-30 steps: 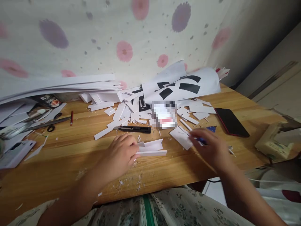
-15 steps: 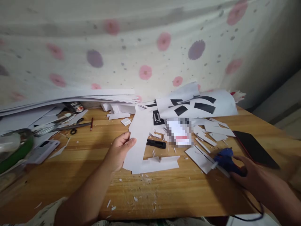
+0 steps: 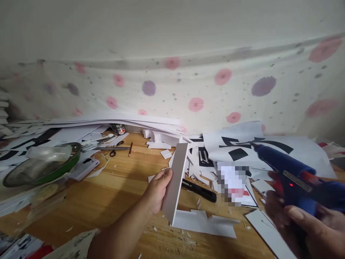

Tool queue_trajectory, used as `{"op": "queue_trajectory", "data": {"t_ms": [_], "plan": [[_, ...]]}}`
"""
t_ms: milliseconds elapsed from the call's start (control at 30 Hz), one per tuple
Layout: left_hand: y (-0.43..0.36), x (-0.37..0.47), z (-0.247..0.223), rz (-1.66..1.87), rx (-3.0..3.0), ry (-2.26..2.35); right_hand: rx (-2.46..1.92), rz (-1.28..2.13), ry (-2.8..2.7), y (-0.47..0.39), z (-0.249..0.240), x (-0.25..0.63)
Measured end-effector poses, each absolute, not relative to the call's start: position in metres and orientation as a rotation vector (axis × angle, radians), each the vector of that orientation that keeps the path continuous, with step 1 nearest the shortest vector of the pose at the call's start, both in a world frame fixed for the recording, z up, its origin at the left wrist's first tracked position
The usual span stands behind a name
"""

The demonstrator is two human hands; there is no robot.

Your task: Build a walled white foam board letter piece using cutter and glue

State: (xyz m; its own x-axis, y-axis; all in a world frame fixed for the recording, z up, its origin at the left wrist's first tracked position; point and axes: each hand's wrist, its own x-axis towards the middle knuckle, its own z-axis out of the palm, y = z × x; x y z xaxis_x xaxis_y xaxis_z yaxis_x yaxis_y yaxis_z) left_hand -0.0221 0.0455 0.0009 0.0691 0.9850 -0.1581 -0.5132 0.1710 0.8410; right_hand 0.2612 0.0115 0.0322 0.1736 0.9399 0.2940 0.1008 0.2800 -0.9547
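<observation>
Head view: grips a white strip [image 3: 178,180] in the left hand [image 3: 158,187], with the thumb at the broad face and the other fingers mostly hidden behind, over the middle of the wooden table [image 3: 129,190]. Holds it steeply along its long axis, lower end toward the table's near edge, upper end toward the far edge and tilted slightly right. Turns a broad face to the left and a narrow edge to the right. Overlaps a folded white piece [image 3: 205,223] at the lower end; cannot tell contact from a gap there. Sees that folded piece lying with its long axis crosswise, between the table's left and right edges.

Grasps a blue glue gun [image 3: 287,167] in the right hand [image 3: 315,230], with fingers wrapped around the handle, toward the near right corner. Aims the nozzle [image 3: 253,145] leftward and toward the far edge, with the gun's long axis slanting back down to the right. Shows a lit red light on the gun's side. Keeps the nozzle well apart from the strip, in front of a printed sheet [image 3: 309,154] at the far edge.

Shows a black cutter [image 3: 202,191] just right of the strip, and a flat white board [image 3: 265,228] toward the near right corner, partly hidden by the right hand.
</observation>
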Motion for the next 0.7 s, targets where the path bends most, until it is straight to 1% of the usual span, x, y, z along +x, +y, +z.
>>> {"op": "queue_trajectory", "data": {"t_ms": [33,100,167,233,333,467,700], "plan": [[0.046,-0.022,0.000,1.276,0.714,0.853,-0.951,0.928,-1.130,0.013,0.038,0.239],[0.046,-0.022,-0.002,1.278,0.723,0.850,-0.732,1.209,-1.099,0.015,0.045,0.201],[0.046,-0.022,-0.003,1.274,0.711,0.872,-0.668,1.379,-1.104,0.016,0.045,0.180],[0.044,-0.022,-0.004,1.284,0.692,0.907,-0.710,1.465,-1.122,0.016,0.040,0.174],[0.041,-0.021,-0.005,1.312,0.701,0.958,-0.804,1.444,-1.131,0.014,0.031,0.181],[0.037,-0.022,-0.009,1.306,0.808,0.979,-0.809,1.359,-1.103,0.013,0.023,0.188],[0.035,-0.023,-0.012,1.205,0.971,0.854,-0.917,1.216,-1.232,0.010,0.004,0.196]]}}
